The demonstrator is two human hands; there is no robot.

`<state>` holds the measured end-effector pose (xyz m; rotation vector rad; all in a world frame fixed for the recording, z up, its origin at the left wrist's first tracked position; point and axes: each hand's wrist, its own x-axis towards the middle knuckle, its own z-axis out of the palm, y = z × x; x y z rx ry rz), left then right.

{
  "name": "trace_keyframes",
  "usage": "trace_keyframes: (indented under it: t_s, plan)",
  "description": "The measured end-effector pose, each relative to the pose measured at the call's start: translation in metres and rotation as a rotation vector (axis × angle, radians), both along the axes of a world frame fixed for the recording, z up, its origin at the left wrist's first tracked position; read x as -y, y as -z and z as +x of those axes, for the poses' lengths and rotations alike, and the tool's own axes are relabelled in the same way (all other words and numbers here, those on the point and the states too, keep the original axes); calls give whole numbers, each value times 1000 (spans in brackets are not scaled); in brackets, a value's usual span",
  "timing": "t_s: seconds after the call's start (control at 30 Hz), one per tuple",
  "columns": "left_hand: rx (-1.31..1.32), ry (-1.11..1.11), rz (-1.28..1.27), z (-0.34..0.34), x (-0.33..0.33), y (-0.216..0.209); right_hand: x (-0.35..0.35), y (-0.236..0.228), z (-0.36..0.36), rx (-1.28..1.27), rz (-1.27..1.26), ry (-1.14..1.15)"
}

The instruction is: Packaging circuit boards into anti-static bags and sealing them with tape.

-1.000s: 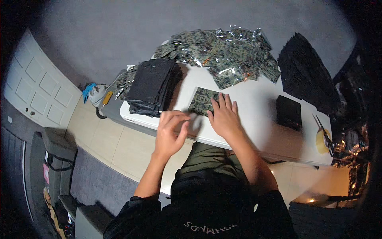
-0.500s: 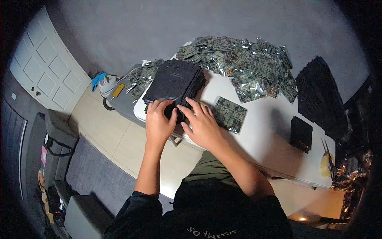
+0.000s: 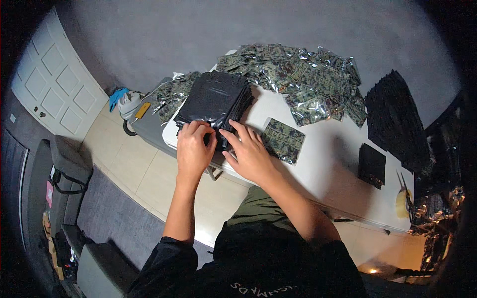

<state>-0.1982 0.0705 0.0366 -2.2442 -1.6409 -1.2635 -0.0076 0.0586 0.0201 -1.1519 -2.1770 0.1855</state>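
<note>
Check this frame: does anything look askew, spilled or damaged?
Only untidiness: the glossy camouflage-patterned plastic packets lie in a loose heap at mixed angles across the far side of the white tabletop, messier than the rectangular black plastic stack. No spill or damage is visible.

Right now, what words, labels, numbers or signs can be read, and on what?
Black shirt: pale lettering near the picture's lower edge; I don't copy out its words.
Camouflage packet beside the right hand: lettering, likewise not quoted.
Heap of camouflage packets: any lettering is too small or blurred to read.
</note>
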Motion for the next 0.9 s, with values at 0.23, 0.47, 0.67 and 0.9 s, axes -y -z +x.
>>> trace_keyframes:
  t_s: [0.23, 0.47, 0.67, 0.9]
  plan:
    - [95, 159, 211, 36, 27, -18, 0, 12, 11, -440, -114, 13]
    - [115, 473, 108, 103, 62, -4, 14, 28, 73, -971, -580, -34]
    - [256, 582, 13, 124, 54, -13, 51, 38, 165, -929, -553, -40]
    - [719, 917, -700, 176, -20, -3, 93, -19, 262, -512, -568, 153]
